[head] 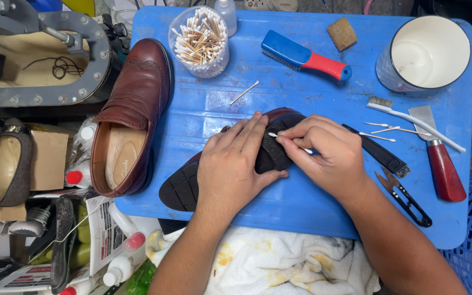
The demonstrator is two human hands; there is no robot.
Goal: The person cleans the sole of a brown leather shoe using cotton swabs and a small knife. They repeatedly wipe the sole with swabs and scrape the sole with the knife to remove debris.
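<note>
Centre of frame, on blue surface (301, 207): left hand (230, 169) spread flat, pinning overturned brown shoe (184, 188); right hand (329, 155) pinching cotton swab (279, 137) against sole. Second shoe (132, 117) upper left, untouched; swabbing looks partway done.

The desk (203, 109) is blue plastic, scuffed and a bit shiny. The shoe (279, 117) under the left hand (230, 166) is glossy reddish-brown leather with a matt black ribbed rubber sole; the right hand (329, 155) pinches a cotton swab (288, 141) with a pale stick. The other shoe (132, 114) is smooth brown leather, tan lining inside. The mug (427, 52) looks like glossy white enamel. The brush (304, 55) is shiny blue and red plastic. The scraper (438, 153) has a dull metal blade and a lacquered red handle. The towel (279, 262) is rough white terry, stained yellow.
</note>
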